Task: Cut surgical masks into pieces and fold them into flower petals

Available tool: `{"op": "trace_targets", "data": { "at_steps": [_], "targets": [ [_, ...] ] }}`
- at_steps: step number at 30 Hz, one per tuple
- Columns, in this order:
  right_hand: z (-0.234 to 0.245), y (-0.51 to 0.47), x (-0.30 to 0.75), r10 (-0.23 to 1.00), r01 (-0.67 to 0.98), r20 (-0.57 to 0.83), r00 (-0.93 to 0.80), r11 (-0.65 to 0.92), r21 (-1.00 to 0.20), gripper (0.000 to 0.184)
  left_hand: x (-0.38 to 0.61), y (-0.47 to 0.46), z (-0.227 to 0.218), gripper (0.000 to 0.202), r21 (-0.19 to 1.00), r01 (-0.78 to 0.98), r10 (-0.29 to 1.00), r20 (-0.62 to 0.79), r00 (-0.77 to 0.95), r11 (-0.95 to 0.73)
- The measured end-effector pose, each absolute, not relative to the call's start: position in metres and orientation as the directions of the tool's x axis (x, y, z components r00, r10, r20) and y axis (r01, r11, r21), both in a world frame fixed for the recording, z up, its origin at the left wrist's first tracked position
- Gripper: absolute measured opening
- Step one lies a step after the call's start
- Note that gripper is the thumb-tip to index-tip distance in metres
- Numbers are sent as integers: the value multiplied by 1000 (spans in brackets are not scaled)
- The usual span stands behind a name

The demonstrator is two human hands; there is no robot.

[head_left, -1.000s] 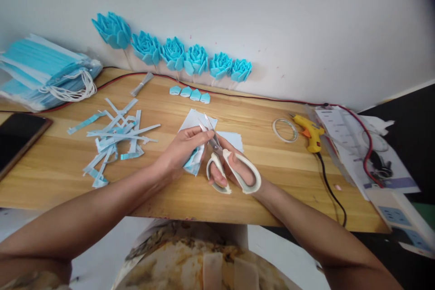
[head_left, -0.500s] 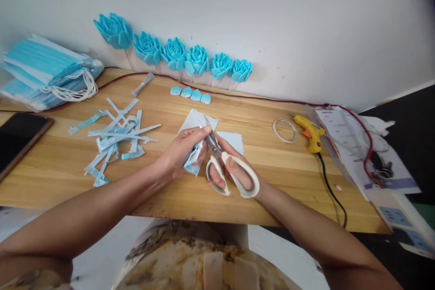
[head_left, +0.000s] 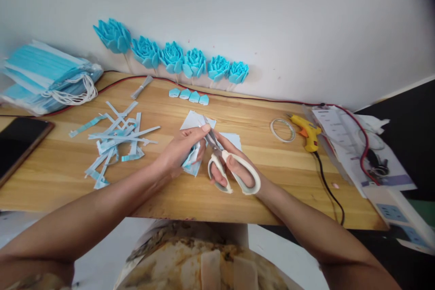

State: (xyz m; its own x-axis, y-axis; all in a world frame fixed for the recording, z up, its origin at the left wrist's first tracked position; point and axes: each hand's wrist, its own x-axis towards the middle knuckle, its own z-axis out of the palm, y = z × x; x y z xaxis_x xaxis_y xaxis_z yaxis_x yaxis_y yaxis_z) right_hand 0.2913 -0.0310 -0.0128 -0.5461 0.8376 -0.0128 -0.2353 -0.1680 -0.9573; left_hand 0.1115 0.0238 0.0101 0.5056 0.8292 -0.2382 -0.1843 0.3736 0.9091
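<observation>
My left hand (head_left: 180,147) pinches a folded light-blue piece of mask fabric (head_left: 191,161) above the wooden table (head_left: 238,190). My right hand (head_left: 234,167) has its fingers through the white handles of a pair of scissors (head_left: 226,167), whose steel blades point up-left into the fabric beside my left fingertips. Flat pale-blue cut sheets (head_left: 197,121) lie on the table just behind both hands.
A pile of cut blue strips (head_left: 115,138) lies at left, a stack of face masks (head_left: 47,77) and a phone (head_left: 16,142) farther left. Blue fabric roses (head_left: 173,54) lean on the wall, small petals (head_left: 189,95) below them. Tape ring (head_left: 282,129), yellow glue gun (head_left: 306,130), cables and papers (head_left: 353,145) at right.
The scissor blades have closed from open to nearly together on the fabric. Both hands stay in place; the view shifted slightly.
</observation>
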Motion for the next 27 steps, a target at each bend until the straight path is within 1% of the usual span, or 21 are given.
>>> {"op": "trace_targets", "data": {
  "at_steps": [3, 6, 7, 9, 10, 12, 13, 15, 17, 19, 23, 27],
  "targets": [
    [-4, -30, 297, 855, -197, -20, -519, -142, -970, 96, 110, 24, 13, 51, 914, -229, 853, -191, 485, 335],
    [8, -30, 304, 885, -98, -12, -465, -66, -993, 105, 108, 27, 13, 45, 919, -240, 875, -181, 450, 314],
    [11, -29, 306, 904, -23, -7, -427, -18, -1000, 107, 108, 28, 13, 44, 921, -240, 885, -184, 427, 307],
    [17, -28, 311, 952, 222, 19, -306, 91, -971, 106, 107, 29, 12, 39, 923, -251, 910, -186, 372, 291],
    [19, -27, 312, 969, 372, 46, -242, 136, -918, 103, 106, 30, 11, 35, 924, -256, 918, -185, 352, 284],
    [21, -24, 315, 980, 636, 127, -154, 197, -747, 98, 106, 31, 11, 29, 930, -252, 929, -179, 323, 267],
    [20, -22, 315, 977, 729, 165, -136, 212, -651, 95, 106, 31, 11, 27, 938, -237, 934, -175, 312, 255],
    [18, -19, 316, 966, 842, 218, -136, 229, -489, 91, 107, 31, 12, 25, 955, -200, 946, -158, 284, 219],
    [15, -17, 317, 959, 896, 239, -150, 234, -377, 89, 107, 32, 12, 26, 967, -182, 961, -131, 244, 178],
    [12, -16, 316, 956, 921, 245, -164, 237, -309, 88, 108, 32, 13, 27, 972, -182, 972, -107, 210, 146],
    [9, -16, 315, 948, 938, 260, -185, 249, -242, 81, 107, 34, 14, 23, 983, -166, 980, -43, 194, 76],
    [7, -17, 314, 934, 953, 293, -205, 259, -157, 74, 105, 36, 14, 22, 997, -79, 980, 28, 195, -13]
  ]
}}
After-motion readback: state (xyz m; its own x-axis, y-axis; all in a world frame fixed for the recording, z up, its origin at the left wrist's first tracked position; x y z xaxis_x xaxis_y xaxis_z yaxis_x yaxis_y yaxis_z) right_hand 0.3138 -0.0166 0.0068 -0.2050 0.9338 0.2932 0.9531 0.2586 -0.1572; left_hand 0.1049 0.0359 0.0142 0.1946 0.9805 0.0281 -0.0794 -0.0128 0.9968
